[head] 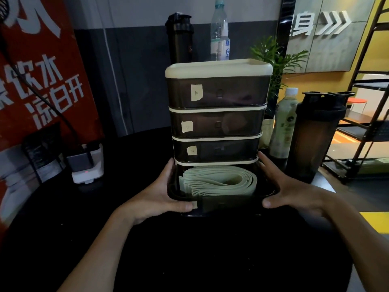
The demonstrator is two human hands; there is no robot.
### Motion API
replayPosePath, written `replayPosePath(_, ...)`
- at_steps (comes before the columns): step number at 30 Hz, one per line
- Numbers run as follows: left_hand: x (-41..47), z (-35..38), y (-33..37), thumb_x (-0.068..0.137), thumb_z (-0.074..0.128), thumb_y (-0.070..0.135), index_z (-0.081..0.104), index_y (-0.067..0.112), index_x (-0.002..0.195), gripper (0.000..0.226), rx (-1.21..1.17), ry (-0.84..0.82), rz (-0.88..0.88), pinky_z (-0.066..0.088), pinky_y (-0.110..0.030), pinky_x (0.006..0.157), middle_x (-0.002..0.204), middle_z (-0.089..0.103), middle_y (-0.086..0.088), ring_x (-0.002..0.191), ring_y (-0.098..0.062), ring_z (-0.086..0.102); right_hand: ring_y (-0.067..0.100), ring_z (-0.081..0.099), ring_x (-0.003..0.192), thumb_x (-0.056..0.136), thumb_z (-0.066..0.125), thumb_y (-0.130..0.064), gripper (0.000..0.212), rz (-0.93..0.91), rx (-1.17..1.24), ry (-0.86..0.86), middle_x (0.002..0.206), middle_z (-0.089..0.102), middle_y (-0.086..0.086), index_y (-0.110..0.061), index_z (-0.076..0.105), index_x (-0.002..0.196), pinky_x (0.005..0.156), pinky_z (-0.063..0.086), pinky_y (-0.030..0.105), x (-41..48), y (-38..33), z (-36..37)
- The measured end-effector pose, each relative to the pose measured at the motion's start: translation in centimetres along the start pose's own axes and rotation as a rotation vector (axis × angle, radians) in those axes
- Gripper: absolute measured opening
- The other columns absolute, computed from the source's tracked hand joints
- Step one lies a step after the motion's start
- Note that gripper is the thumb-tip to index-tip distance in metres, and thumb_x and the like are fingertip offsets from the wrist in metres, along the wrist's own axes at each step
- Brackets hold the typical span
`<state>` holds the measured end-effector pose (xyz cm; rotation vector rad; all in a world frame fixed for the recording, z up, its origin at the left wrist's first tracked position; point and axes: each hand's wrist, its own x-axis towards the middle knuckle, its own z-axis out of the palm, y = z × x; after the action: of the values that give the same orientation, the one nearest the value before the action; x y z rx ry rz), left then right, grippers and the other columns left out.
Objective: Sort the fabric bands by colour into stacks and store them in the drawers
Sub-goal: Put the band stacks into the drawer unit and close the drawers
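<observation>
The left hand (162, 194) at 9 o'clock and right hand (288, 190) at 3 o'clock grip the open bottom drawer (231, 204) (thumbs on its front); pale green bands (219, 182) lie stacked inside it

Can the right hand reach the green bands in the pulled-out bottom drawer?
Probably yes. The bottom drawer stands open, the green bands lie uncovered inside, and the right hand grips the drawer's side right beside them.
</observation>
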<state>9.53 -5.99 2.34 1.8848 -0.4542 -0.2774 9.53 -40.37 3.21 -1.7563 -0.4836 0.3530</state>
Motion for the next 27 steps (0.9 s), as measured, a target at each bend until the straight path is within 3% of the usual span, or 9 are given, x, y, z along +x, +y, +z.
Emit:
replayPosePath(4, 0.3, -0.4, -0.6, 0.048, 0.094, 0.036, -0.003, 0.038, 0.156, 0.146, -0.03, 0.032, -0.001, 0.038, -0.008, 0.101, 0.122, 0.041, 0.052, 0.121, 0.024, 0.042, -0.02, 0.032, 0.126, 0.046, 0.092, -0.02, 0.126, 0.006, 0.007, 0.058, 0.131, 0.026, -0.045, -0.071, 0.009, 0.127, 0.084, 0.046, 0.009, 0.4, 0.4, -0.4)
replayPosePath(7, 0.7, -0.4, -0.9, 0.047, 0.097, 0.041, 0.007, 0.039, 0.157, 0.142, -0.004, 0.054, 0.024, 0.036, -0.018, 0.11, 0.133, 0.046, 0.041, 0.127, 0.017, 0.043, -0.018, 0.046, 0.119, 0.054, 0.087, -0.006, 0.125, -0.009, 0.052, 0.075, 0.133, 0.035, -0.04, -0.064, 0.012, 0.135, 0.084, 0.05, 0.015, 0.7, 0.7, -0.4)
replayPosePath(11, 1.2, 0.0, -1.1, 0.052, 0.098, 0.039, 0.019, 0.039, 0.155, 0.13, 0.017, 0.102, 0.062, 0.033, -0.037, 0.118, 0.146, 0.049, 0.019, 0.135, 0.0, 0.046, -0.005, 0.036, 0.134, 0.042, 0.096, -0.023, 0.144, 0.023, 0.062, 0.135, 0.15, 0.033, -0.023, -0.048, 0.005, 0.151, 0.094, 0.049, 0.025, 1.0, 1.0, -0.7)
replayPosePath(14, 1.5, -0.1, -1.1, 0.045, 0.098, 0.048, 0.022, 0.037, 0.155, 0.134, 0.018, 0.159, 0.045, 0.033, -0.035, 0.118, 0.147, 0.047, 0.019, 0.134, 0.003, 0.045, -0.009, 0.038, 0.13, 0.048, 0.092, -0.021, 0.135, 0.026, 0.05, 0.147, 0.152, 0.031, -0.022, -0.045, 0.009, 0.151, 0.094, 0.047, 0.019, 1.3, 1.1, -0.5)
replayPosePath(18, 1.9, -0.6, -1.1, 0.042, 0.095, 0.058, 0.017, 0.034, 0.157, 0.141, 0.09, 0.184, 0.0, 0.03, -0.033, 0.12, 0.153, 0.033, 0.015, 0.138, -0.002, 0.038, 0.0, 0.042, 0.133, 0.043, 0.097, -0.035, 0.132, 0.018, 0.008, 0.175, 0.15, 0.038, -0.018, -0.049, 0.02, 0.149, 0.111, 0.038, 0.035, 1.9, 1.2, 0.0)
replayPosePath(21, 2.3, -0.6, -0.8, 0.043, 0.092, 0.056, 0.02, 0.044, 0.154, 0.133, 0.142, 0.161, 0.007, 0.03, -0.033, 0.119, 0.153, 0.026, 0.016, 0.138, -0.004, 0.034, 0.0, 0.048, 0.127, 0.037, 0.097, -0.042, 0.126, 0.005, 0.007, 0.211, 0.142, 0.048, -0.017, -0.052, 0.028, 0.142, 0.106, 0.043, 0.033, 2.2, 1.2, 0.2)
replayPosePath(23, 2.6, -0.6, -0.9, 0.046, 0.094, 0.054, 0.026, 0.049, 0.15, 0.124, 0.105, 0.144, 0.023, 0.032, -0.035, 0.119, 0.152, 0.035, 0.022, 0.137, -0.001, 0.038, 0.004, 0.049, 0.128, 0.039, 0.096, -0.039, 0.125, -0.007, 0.012, 0.24, 0.141, 0.048, -0.015, -0.048, 0.027, 0.143, 0.108, 0.043, 0.038, 2.5, 1.2, 0.4)
replayPosePath(25, 3.0, -0.5, -1.2, 0.049, 0.094, 0.049, 0.036, 0.053, 0.142, 0.11, 0.059, 0.167, 0.04, 0.036, -0.031, 0.115, 0.135, 0.054, 0.031, 0.128, 0.007, 0.048, 0.01, 0.049, 0.128, 0.043, 0.096, -0.037, 0.122, 0.016, 0.023, 0.286, 0.142, 0.047, -0.012, -0.044, 0.027, 0.144, 0.109, 0.042, 0.043, 2.8, 1.5, 0.3)
replayPosePath(27, 3.5, -0.5, -1.6, 0.05, 0.092, 0.054, 0.037, 0.05, 0.143, 0.108, 0.066, 0.256, 0.035, 0.035, -0.032, 0.116, 0.133, 0.057, 0.028, 0.128, 0.005, 0.048, 0.012, 0.048, 0.127, 0.045, 0.096, -0.042, 0.115, 0.025, -0.013, 0.345, 0.138, 0.048, -0.014, -0.046, 0.028, 0.138, 0.108, 0.042, 0.044, 3.3, 1.7, 0.5)
